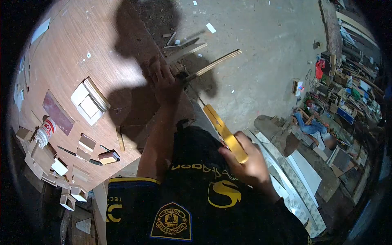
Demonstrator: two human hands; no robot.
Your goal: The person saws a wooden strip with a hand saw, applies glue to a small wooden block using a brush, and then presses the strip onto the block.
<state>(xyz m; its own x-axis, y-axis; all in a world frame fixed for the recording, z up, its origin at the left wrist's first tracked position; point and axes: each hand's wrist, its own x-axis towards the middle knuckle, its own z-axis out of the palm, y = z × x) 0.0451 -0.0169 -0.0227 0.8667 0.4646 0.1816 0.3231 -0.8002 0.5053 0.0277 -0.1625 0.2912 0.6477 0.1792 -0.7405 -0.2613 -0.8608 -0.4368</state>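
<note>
My right hand [249,157] is closed around the yellow handle [223,132] of a tool. A thin dark blade or rod runs from the handle up and left toward the table edge. My left hand [165,81] lies at that edge, partly in shadow, with its fingers spread over the tabletop. Beside it, a narrow wooden strip [218,63] sticks out past the edge over the floor. A dark object [183,76] sits where the strip meets the edge; its details are too dark to tell. Another pale strip [188,52] projects just above.
The brown tabletop [98,41] holds stacked pale pieces [90,102], a reddish plate [57,110], a white container [46,130] and small wooden blocks [87,141]. Long panels [286,175] lie at the right. A person [314,130] lies among clutter farther right.
</note>
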